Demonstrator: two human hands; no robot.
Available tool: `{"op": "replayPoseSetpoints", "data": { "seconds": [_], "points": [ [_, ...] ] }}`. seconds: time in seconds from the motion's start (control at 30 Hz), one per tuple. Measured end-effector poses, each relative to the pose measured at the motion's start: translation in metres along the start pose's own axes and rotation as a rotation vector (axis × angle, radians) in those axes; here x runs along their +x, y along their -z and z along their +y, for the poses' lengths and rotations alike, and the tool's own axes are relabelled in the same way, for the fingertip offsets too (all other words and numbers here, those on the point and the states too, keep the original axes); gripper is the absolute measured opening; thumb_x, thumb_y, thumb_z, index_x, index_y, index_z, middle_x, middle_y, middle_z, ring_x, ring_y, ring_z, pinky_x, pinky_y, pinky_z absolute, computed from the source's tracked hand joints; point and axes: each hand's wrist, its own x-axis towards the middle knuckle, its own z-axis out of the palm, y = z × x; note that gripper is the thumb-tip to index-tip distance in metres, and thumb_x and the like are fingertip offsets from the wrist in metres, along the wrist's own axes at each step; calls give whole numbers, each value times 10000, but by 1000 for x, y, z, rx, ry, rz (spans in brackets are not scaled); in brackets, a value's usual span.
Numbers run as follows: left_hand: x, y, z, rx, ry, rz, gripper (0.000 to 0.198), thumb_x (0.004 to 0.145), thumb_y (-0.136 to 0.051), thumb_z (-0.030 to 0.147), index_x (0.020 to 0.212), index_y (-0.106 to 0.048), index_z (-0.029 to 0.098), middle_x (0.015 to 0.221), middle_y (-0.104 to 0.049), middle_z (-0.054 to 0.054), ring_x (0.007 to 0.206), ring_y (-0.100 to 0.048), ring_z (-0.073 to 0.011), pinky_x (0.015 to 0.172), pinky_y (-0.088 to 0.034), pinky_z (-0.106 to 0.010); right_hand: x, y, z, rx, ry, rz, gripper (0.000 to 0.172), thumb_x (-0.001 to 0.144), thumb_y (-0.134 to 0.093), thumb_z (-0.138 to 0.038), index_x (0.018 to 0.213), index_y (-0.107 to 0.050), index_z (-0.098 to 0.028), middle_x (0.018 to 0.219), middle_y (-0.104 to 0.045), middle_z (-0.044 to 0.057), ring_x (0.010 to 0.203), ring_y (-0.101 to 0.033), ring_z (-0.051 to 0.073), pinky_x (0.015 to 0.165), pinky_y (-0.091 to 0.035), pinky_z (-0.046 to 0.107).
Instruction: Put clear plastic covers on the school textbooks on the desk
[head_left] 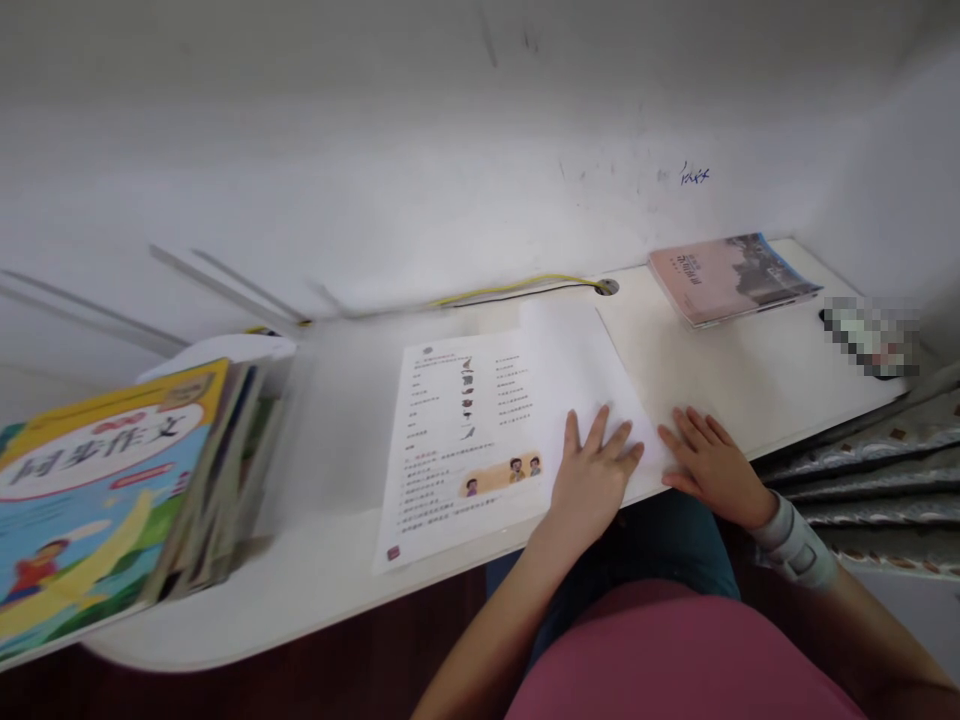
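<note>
A printed worksheet (480, 400) with small pictures and lines of text lies flat on the white desk (330, 570). My left hand (592, 465) rests on the sheet's lower right part, fingers spread and nothing held. Just right of the paper, my right hand (705, 460) lies at the desk's front edge with its fingers apart, also holding nothing. A grey band (795, 545) is around my right wrist.
A stack of books (105, 490) with a colourful cover stands at the left. Several booklets (731, 280) lie at the back right, near a partly blurred phone-like object (870, 338). A yellow cable (517, 287) runs along the wall into a desk hole (607, 288). Patterned fabric (885, 460) hangs at right.
</note>
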Motion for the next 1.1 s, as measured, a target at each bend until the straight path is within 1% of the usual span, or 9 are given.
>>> {"op": "replayPoseSetpoints", "data": {
  "seconds": [0.17,0.4,0.57,0.67,0.87,1.0,1.1],
  "points": [
    [-2,2,-1,-8,0,4,315,869,-507,215,1146,-641,286,1300,-565,-58,1331,-328,-343,1051,-175,-676,0,-3,4,22,3,16,642,879,-408,-556,1380,-400,-155,1438,-387,162,1354,-291,299,1056,-297,491],
    [4,-3,3,3,4,3,331,872,-501,203,1170,-625,278,1320,-548,-58,1329,-324,-354,1040,-182,-689,-2,-6,4,80,-11,43,684,905,-362,-531,1422,-299,-86,1430,-391,181,1349,-309,278,1056,-309,489],
    [12,-5,9,6,-23,0,330,885,-482,233,1184,-613,279,1336,-534,-44,1324,-327,-362,1040,-183,-689,-3,-4,4,121,-15,54,685,913,-356,-512,1458,-209,-122,1441,-376,172,1365,-280,261,1053,-311,490],
    [11,-2,10,4,-42,-18,345,878,-497,244,1203,-597,297,1346,-525,-41,1312,-353,-348,1041,-187,-682,-2,-6,2,86,-23,50,715,896,-370,-546,1453,-228,-121,1452,-357,173,1369,-266,278,1061,-292,502],
    [6,9,6,15,-66,-38,342,885,-482,254,1206,-592,302,1328,-543,-37,1282,-404,-334,1050,-194,-658,-1,-6,-1,27,-43,36,737,868,-359,-608,1404,-351,-102,1448,-358,190,1352,-286,321,1069,-268,498],
    [9,13,7,8,-75,-66,340,902,-451,273,1215,-583,293,1333,-537,-36,1274,-411,-347,1032,-219,-664,-1,-6,-1,41,-42,42,739,875,-331,-610,1423,-312,-115,1452,-352,189,1368,-258,300,1069,-268,492],
    [12,14,8,1,-80,-80,349,910,-438,291,1235,-565,294,1340,-530,-35,1275,-408,-348,1030,-222,-661,-1,-6,0,46,-38,44,744,878,-314,-614,1426,-302,-110,1453,-350,188,1363,-269,296,1067,-273,488]
  ]
}}
